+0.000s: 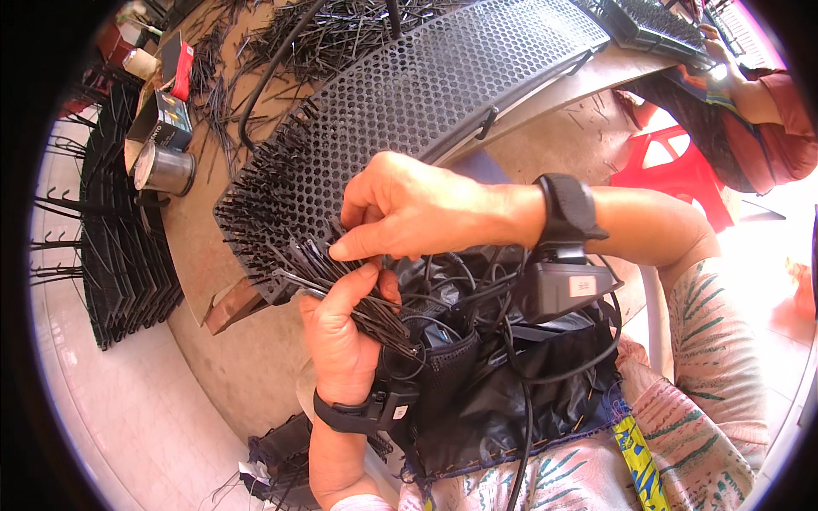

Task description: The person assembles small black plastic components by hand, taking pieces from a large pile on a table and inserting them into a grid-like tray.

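A long black perforated panel (409,96) lies across the table, its rows of round holes bare over most of its length. Thin black strips (255,191) stand up from the holes at its near left end. My left hand (348,319) is closed around a bundle of thin dark strips (377,316) beside that end. Just above, my right hand (396,214) has its thumb and fingertips at the bundle's upper ends; whether a strip is pinched between them is hard to tell. Both wrists wear black straps with small devices.
Loose black strips (332,32) are heaped on the table (192,255) behind the panel. A metal tin (165,168) and small boxes (167,121) stand at the left edge. Stacked black panels (124,255) lie farther left. Another person's arm (754,96) and a red stool (677,166) are at right.
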